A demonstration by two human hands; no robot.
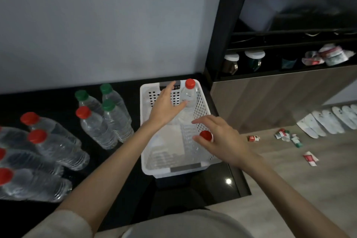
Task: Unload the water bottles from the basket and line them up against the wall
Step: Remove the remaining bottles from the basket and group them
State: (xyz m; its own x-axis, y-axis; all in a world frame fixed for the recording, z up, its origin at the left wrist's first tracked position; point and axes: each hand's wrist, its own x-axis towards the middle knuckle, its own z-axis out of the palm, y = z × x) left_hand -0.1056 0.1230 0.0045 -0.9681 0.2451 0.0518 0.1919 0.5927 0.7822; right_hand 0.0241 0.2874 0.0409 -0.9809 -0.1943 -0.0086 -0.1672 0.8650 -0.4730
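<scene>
1. White perforated basket (143,137): I count one. It sits at the right end of the black countertop (135,189), with its far rim close to the grey wall (96,25).
2. Inside the basket I count two clear water bottles with red caps. The far bottle (191,94) stands upright in the far right corner. The near bottle (205,135) is by the right wall, seen from above its cap. I cannot tell whether the pale shapes on the basket floor are more bottles.
3. Left of the basket is a cluster of four on the countertop: three green-capped bottles (108,105) and one red-capped bottle (83,112). They touch one another and stand near the wall.
4. Further left is the packed group (37,136), where I count four red caps. It is partly cut off by the frame edge.
5. Left hand (166,106): the forearm crosses the basket's left rim, palm down. The fingers are straight, spread and holding nothing. The thumb tip overlaps the far bottle's shoulder, but I cannot confirm contact.
6. Right hand (222,137): it reaches in over the basket's right side with fingers loosely extended and parted. The near bottle's cap lies in the crook between thumb and forefinger. No closed grip shows.
</scene>
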